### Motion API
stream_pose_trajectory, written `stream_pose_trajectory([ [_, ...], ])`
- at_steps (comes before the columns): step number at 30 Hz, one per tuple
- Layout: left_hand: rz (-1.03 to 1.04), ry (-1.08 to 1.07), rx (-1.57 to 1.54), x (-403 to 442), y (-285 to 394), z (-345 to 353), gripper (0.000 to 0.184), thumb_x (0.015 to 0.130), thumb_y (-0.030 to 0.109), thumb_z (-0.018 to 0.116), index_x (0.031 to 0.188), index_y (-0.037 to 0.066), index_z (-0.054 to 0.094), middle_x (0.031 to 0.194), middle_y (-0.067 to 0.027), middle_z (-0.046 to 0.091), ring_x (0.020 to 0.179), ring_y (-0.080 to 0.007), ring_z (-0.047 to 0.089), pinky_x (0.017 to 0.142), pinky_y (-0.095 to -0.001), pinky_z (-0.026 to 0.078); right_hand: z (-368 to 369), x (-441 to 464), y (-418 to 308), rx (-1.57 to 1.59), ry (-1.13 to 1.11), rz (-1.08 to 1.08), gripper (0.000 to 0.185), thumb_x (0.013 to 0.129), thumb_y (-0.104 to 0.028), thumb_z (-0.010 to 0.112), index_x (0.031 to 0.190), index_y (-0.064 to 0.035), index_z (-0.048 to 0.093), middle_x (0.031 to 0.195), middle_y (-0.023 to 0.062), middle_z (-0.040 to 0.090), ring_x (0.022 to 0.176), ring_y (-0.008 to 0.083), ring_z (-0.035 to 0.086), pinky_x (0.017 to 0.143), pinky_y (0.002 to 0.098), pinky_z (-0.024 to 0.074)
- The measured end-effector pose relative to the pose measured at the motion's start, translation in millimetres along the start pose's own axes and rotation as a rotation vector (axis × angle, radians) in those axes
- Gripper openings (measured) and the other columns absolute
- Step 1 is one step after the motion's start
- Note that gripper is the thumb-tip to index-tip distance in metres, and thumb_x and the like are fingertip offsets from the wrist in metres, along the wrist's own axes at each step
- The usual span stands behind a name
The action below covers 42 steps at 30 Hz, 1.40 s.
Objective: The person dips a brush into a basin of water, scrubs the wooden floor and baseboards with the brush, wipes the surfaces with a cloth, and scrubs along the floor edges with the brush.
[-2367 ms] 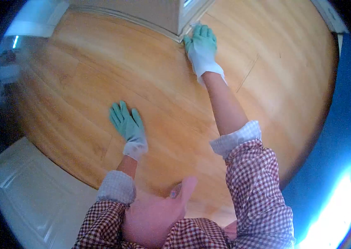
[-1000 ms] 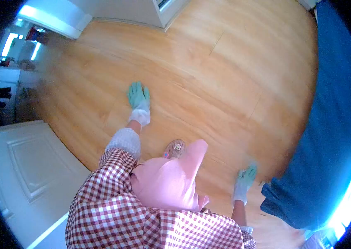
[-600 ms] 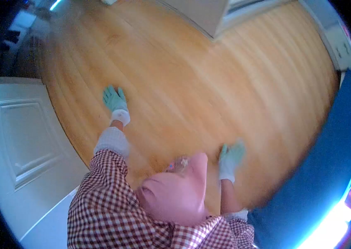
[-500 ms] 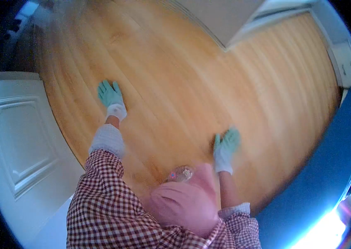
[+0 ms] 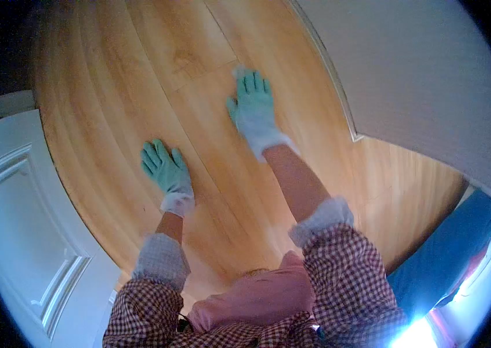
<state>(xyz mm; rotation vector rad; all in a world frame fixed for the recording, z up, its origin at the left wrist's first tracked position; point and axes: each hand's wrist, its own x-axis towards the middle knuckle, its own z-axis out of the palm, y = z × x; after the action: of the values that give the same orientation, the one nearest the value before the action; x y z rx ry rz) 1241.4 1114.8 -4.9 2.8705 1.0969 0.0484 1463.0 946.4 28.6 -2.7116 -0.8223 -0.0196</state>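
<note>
Both of my hands wear green gloves with whitish cuffs. My left hand (image 5: 167, 171) lies flat on the wooden floor (image 5: 199, 214), fingers spread, with nothing in it. Farther forward and to the right, my right hand (image 5: 254, 107) is stretched out palm down on the floor. A small pale scrap (image 5: 238, 72) shows at its fingertips; what lies under the palm is hidden. Checked sleeves are folded back on both forearms. Pink cloth (image 5: 257, 298) covers my knee at the bottom centre.
On the left stands a white panelled door (image 5: 31, 232). A grey wall corner (image 5: 358, 136) with a thin skirting juts in from the upper right. Dark blue fabric (image 5: 445, 249) hangs at the lower right, beside bright light.
My right hand has moved from beside my knee forward along the floor, past my left hand. The view has turned right, so the wall corner appears larger and closer. My left hand stays flat.
</note>
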Motion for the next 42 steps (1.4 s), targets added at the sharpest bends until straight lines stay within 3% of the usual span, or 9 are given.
stream_pose_trajectory([
  [5,0.004,0.003,-0.034,-0.8,1.8,1.1,0.064,0.105,0.041,0.047,0.157,0.004,0.038,0.167,-0.0221,0.027,0.155,-0.0409,0.021,0.126,-0.0533,0.011,33.5,87.7,12.1,-0.023,0.182,-0.106,0.071,0.092,-0.038,0.061,0.149,0.0013,0.046,0.146,0.02,0.053,0.139,0.0364,0.045,0.117,0.0506,0.0317],
  [9,0.026,0.031,-0.037,-3.3,3.6,5.5,0.063,0.106,0.042,0.045,0.156,0.005,0.04,0.166,-0.0216,0.029,0.154,-0.0408,0.024,0.126,-0.0526,0.014,2.5,45.3,25.7,-0.026,-0.054,-0.075,0.071,0.095,-0.037,0.059,0.151,0.0028,0.041,0.152,0.0226,0.048,0.141,0.0386,0.043,0.12,0.0483,0.0313],
  [15,0.101,0.162,0.063,0.0,-13.3,43.6,0.061,0.107,0.043,0.046,0.154,0.004,0.044,0.164,-0.0191,0.036,0.153,-0.0369,0.03,0.125,-0.0527,0.02,-46.8,-208.6,77.9,0.03,-0.061,0.017,0.073,0.092,-0.03,0.062,0.154,0.0008,0.038,0.154,0.0223,0.046,0.142,0.0398,0.043,0.12,0.0504,0.0321],
  [26,0.725,-0.014,1.067,14.6,-5.4,22.0,0.072,0.093,0.04,0.069,0.15,0.003,0.046,0.156,-0.0216,0.045,0.146,-0.0399,0.039,0.115,-0.0452,0.041,-76.0,-732.5,11.6,0.05,0.032,1.082,0.079,0.094,-0.037,0.064,0.157,-0.002,0.034,0.164,0.0205,0.034,0.152,0.0391,0.029,0.126,0.05,0.0201],
  [30,1.218,-0.126,1.072,-154.6,114.8,-81.5,0.06,0.098,0.037,0.061,0.144,0.0,0.05,0.148,-0.0229,0.052,0.143,-0.0378,0.043,0.119,-0.0457,0.035,-67.8,-856.4,-62.5,0.022,0.089,1.347,0.082,0.092,-0.04,0.066,0.157,-0.0018,0.033,0.163,0.0207,0.035,0.152,0.039,0.03,0.126,0.0503,0.0213],
  [32,1.045,-0.333,0.07,-213.0,164.7,-22.5,0.057,0.102,0.034,0.056,0.145,-0.002,0.049,0.153,-0.0246,0.047,0.146,-0.039,0.038,0.122,-0.0461,0.028,-54.1,-916.6,-80.6,-0.04,0.076,1.295,0.085,0.09,-0.041,0.067,0.157,-0.0012,0.033,0.162,0.0208,0.036,0.151,0.0386,0.032,0.125,0.0498,0.024],
  [34,1.684,-0.16,-0.069,-291.3,200.0,21.1,0.053,0.105,0.031,0.051,0.144,-0.005,0.049,0.151,-0.0268,0.049,0.143,-0.0431,0.041,0.12,-0.047,0.032,-52.5,-966.9,-125.2,-0.063,0.087,1.274,0.087,0.088,-0.04,0.068,0.157,-0.0004,0.032,0.161,0.0208,0.038,0.149,0.0377,0.035,0.124,0.049,0.027],
  [39,2.431,-0.835,0.335,-591.3,263.4,-99.6,0.053,0.104,0.035,0.053,0.141,-0.003,0.054,0.139,-0.0276,0.059,0.131,-0.0421,0.054,0.113,-0.0464,0.041,-74.7,-1088.2,-184.2,0.091,0.148,1.223,0.095,0.083,-0.041,0.075,0.159,-0.0034,0.032,0.159,0.0179,0.041,0.147,0.0351,0.039,0.122,0.0473,0.0316],
  [42,2.95,-0.988,0.453,-627.3,256.2,-87.0,0.05,0.103,0.035,0.056,0.138,-0.001,0.057,0.133,-0.0268,0.063,0.125,-0.0419,0.059,0.107,-0.0459,0.047,-71.9,-1081.5,-196.2,0.085,0.047,1.181,0.1,0.08,-0.043,0.079,0.16,-0.0061,0.031,0.16,0.0159,0.041,0.148,0.0341,0.039,0.121,0.048,0.0328],
])
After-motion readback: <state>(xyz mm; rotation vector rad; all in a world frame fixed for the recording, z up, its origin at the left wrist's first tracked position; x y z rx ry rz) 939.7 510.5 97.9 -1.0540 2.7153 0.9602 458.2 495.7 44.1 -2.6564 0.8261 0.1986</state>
